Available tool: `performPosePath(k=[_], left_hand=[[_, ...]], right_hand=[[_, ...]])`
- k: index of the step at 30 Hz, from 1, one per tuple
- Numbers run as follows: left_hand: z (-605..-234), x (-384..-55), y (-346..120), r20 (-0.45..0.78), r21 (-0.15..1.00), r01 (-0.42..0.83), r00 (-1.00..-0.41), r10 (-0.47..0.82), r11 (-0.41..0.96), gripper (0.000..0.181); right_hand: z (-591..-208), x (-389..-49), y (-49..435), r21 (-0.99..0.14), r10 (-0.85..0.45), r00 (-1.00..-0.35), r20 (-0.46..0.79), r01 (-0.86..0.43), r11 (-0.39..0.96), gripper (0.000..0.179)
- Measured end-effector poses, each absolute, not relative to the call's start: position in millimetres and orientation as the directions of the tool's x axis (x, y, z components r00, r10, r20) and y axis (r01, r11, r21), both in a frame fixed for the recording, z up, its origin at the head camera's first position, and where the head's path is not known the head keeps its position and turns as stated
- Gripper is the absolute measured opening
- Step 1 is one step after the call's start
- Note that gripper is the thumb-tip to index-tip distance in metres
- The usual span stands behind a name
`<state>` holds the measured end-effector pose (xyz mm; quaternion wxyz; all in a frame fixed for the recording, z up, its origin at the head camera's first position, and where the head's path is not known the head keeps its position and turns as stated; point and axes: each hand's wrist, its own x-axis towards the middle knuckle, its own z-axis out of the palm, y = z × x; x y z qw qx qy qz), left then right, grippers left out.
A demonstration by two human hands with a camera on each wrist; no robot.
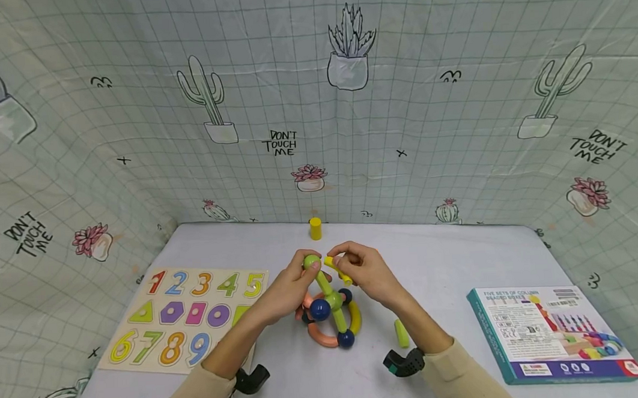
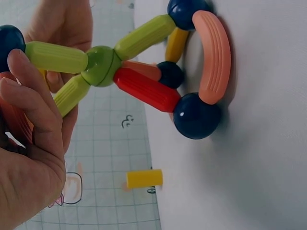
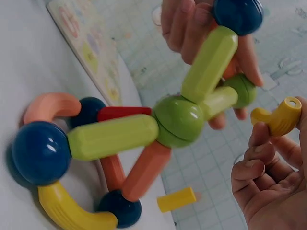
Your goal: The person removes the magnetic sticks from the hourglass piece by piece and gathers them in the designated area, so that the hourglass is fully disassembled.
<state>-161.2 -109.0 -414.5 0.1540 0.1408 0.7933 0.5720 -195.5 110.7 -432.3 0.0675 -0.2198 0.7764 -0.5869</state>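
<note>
My left hand (image 1: pixel 286 291) grips the upper part of a ball-and-stick model, by a green ball (image 1: pixel 311 261) on a light green stick. Below, sticks branch from a central green ball (image 3: pixel 178 120); the left wrist view shows a red stick (image 2: pixel 146 90) among them. Dark blue balls (image 2: pixel 196 116) joined by curved orange (image 2: pixel 214 57) and yellow (image 3: pixel 74 211) pieces form the base on the table. Between thumb and fingers, my right hand (image 1: pixel 371 274) pinches a curved yellow stick (image 3: pixel 283 117), held close beside the upper green ball and apart from it.
A number-and-shape puzzle board (image 1: pixel 187 317) lies to the left. At the right is a flat toy box (image 1: pixel 553 334). A yellow cylinder (image 1: pixel 315 228) stands at the table's back edge, and a light green stick (image 1: pixel 402 333) lies near my right forearm.
</note>
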Motion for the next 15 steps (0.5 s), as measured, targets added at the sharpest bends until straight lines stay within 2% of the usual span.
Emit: performPosePath(k=[6,15], left_hand=[[-416,-161,-111,-0.101,0.952,0.024,-0.917,0.386,0.307,0.038],[-418,-163,-111,-0.108,0.961,0.006,-0.912,0.397,0.276,0.039]], right_hand=[[-429,-200,124,-0.949,-0.35,-0.926,0.145,-0.23,0.215,0.022],[-428,-202,140,-0.961,-0.302,-0.951,0.063,-0.139,0.239,0.031]])
